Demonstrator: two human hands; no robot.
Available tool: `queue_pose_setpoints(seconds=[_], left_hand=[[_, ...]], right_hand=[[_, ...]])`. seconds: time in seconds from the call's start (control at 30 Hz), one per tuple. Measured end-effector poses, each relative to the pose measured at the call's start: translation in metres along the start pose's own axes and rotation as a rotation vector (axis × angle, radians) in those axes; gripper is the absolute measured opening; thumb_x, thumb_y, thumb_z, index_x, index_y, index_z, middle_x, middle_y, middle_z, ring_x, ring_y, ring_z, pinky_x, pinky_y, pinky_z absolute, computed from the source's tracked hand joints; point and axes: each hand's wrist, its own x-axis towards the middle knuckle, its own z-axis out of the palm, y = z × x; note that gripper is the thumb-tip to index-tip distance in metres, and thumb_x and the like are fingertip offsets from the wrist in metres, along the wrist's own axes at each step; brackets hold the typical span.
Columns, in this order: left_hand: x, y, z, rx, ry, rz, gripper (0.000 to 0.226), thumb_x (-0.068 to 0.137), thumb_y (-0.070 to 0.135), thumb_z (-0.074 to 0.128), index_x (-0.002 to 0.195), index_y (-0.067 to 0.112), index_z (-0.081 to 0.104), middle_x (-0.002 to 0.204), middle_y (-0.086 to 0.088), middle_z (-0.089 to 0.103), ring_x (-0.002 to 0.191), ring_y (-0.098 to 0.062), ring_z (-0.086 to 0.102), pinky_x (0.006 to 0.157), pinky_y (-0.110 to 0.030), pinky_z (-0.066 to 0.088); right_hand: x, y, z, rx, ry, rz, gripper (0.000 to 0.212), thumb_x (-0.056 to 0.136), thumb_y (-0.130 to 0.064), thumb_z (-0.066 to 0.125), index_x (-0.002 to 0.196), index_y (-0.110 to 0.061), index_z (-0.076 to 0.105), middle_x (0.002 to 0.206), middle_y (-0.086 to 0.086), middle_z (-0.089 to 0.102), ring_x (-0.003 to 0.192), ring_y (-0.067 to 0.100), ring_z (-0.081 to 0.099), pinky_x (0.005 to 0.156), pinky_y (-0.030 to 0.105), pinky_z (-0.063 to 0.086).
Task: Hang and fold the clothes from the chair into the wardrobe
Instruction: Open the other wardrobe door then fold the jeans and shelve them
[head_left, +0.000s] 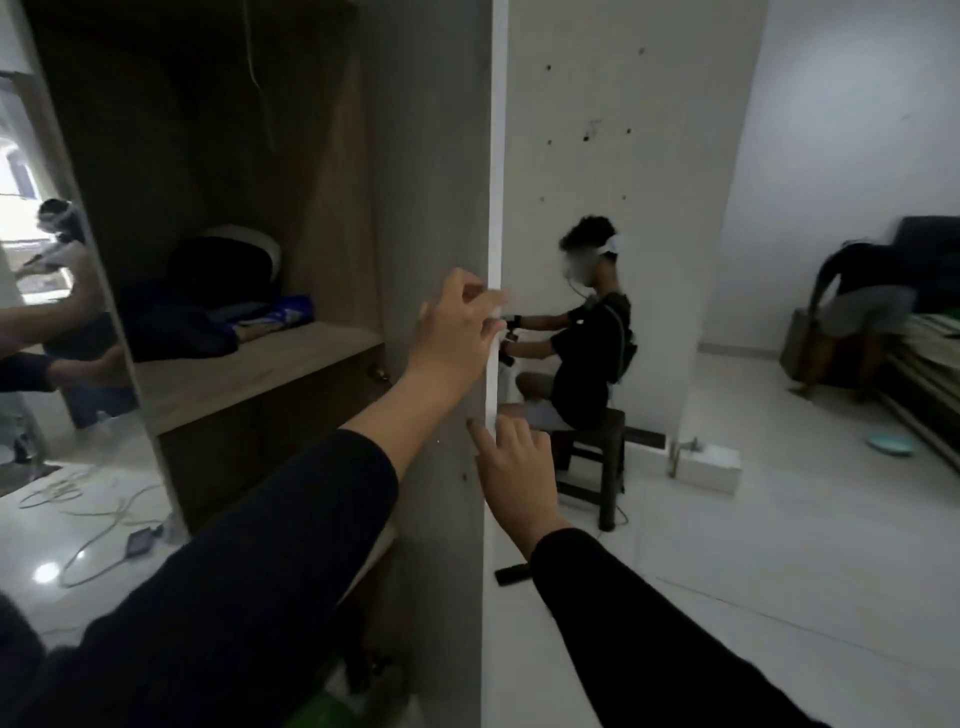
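Observation:
The wardrobe (270, 364) stands open on the left, and its door (431, 156) is seen edge-on in the middle of the view. My left hand (454, 332) lies flat on the door's inner face, fingertips reaching its white edge. Lower down, my right hand (514, 467) holds the same edge, thumb on the inner face and fingers on the other side. Dark folded clothes (182, 322) and a blue item (291, 310) lie on the wardrobe shelf, with a dark bundle (223, 260) behind them. No chair with clothes is in view.
A mirror (52, 291) hangs at the far left, above cables (88, 519) on the floor. Behind the door a person (587, 353) sits on a dark stool (597, 457). Another person (862, 301) bends over at the right. A white box (711, 467) sits by the wall.

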Motion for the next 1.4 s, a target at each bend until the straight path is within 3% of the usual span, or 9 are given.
queue_pose_setpoints(seconds=[0.1,0.23,0.37,0.57,0.77,0.9,0.97,1.1,1.4], left_hand=[[0.015,0.013,0.027,0.125,0.002,0.081,0.032,0.09,0.028,0.059,0.122,0.025,0.061,0.127,-0.006,0.051,0.113,-0.024,0.052,0.092,-0.041,0.038],[0.042,0.027,0.063,0.258,0.006,0.147,0.033,0.089,0.036,0.06,0.121,0.03,0.062,0.128,-0.006,0.053,0.117,-0.027,0.05,0.087,-0.043,0.037],[0.071,0.042,0.106,0.364,0.017,0.197,0.031,0.081,0.04,0.068,0.111,0.031,0.067,0.124,-0.008,0.056,0.111,-0.028,0.055,0.083,-0.045,0.041],[0.1,0.058,0.165,0.406,-0.064,0.103,0.04,0.092,0.044,0.051,0.131,0.036,0.049,0.147,-0.005,0.031,0.135,-0.025,0.031,0.103,-0.053,0.024],[0.119,0.056,0.203,0.45,-0.148,0.084,0.048,0.096,0.037,0.043,0.142,0.04,0.029,0.154,-0.005,0.014,0.142,-0.024,0.016,0.107,-0.058,0.017],[0.131,0.051,0.223,0.442,-0.163,0.083,0.05,0.096,0.034,0.044,0.143,0.041,0.027,0.156,-0.005,0.012,0.144,-0.023,0.013,0.108,-0.059,0.015],[0.138,0.049,0.232,0.448,-0.166,0.088,0.051,0.096,0.034,0.045,0.143,0.041,0.026,0.156,-0.005,0.011,0.145,-0.023,0.012,0.108,-0.06,0.015],[0.154,0.041,0.243,0.504,-0.174,0.128,0.056,0.096,0.032,0.044,0.145,0.043,0.02,0.157,-0.005,0.008,0.145,-0.023,0.009,0.109,-0.061,0.015],[0.177,0.022,0.258,0.537,-0.219,0.17,0.067,0.096,0.022,0.039,0.149,0.04,0.002,0.159,0.001,0.006,0.146,-0.017,0.01,0.109,-0.061,0.015]], right_hand=[[0.011,0.034,-0.001,0.05,-0.062,0.089,0.052,0.061,-0.018,0.079,0.111,-0.025,0.067,0.091,0.003,0.063,0.081,0.023,0.062,0.061,0.031,0.044],[0.032,0.088,0.015,0.133,-0.193,0.094,0.054,0.093,-0.017,0.05,0.142,-0.036,0.038,0.122,0.005,0.049,0.114,0.026,0.048,0.086,0.035,0.037],[0.049,0.141,0.032,0.12,-0.23,0.061,0.055,0.096,-0.019,0.045,0.145,-0.039,0.029,0.129,0.004,0.045,0.117,0.023,0.045,0.093,0.037,0.036],[0.076,0.198,0.055,0.204,-0.407,0.07,0.065,0.094,-0.02,0.048,0.149,-0.037,0.018,0.14,0.007,0.036,0.127,0.025,0.041,0.101,0.04,0.037],[0.091,0.23,0.074,0.239,-0.482,0.099,0.081,0.09,-0.027,0.055,0.152,-0.032,0.003,0.153,0.01,0.018,0.135,0.028,0.033,0.108,0.046,0.031],[0.096,0.24,0.083,-0.008,-0.267,0.023,0.076,0.081,-0.028,0.061,0.148,-0.015,0.025,0.153,0.013,0.023,0.137,0.03,0.03,0.104,0.051,0.036],[0.1,0.243,0.087,-0.122,-0.189,-0.039,0.073,0.085,-0.026,0.056,0.149,-0.009,0.025,0.157,0.014,0.015,0.144,0.031,0.018,0.11,0.055,0.027],[0.12,0.248,0.094,-0.233,-0.248,-0.162,0.07,0.093,-0.025,0.039,0.152,-0.009,0.005,0.16,0.009,-0.007,0.147,0.026,-0.01,0.115,0.054,-0.004],[0.157,0.247,0.119,-0.228,-0.295,-0.215,0.067,0.095,-0.03,0.039,0.152,-0.009,0.009,0.161,0.009,0.0,0.148,0.025,-0.006,0.114,0.056,-0.006]])
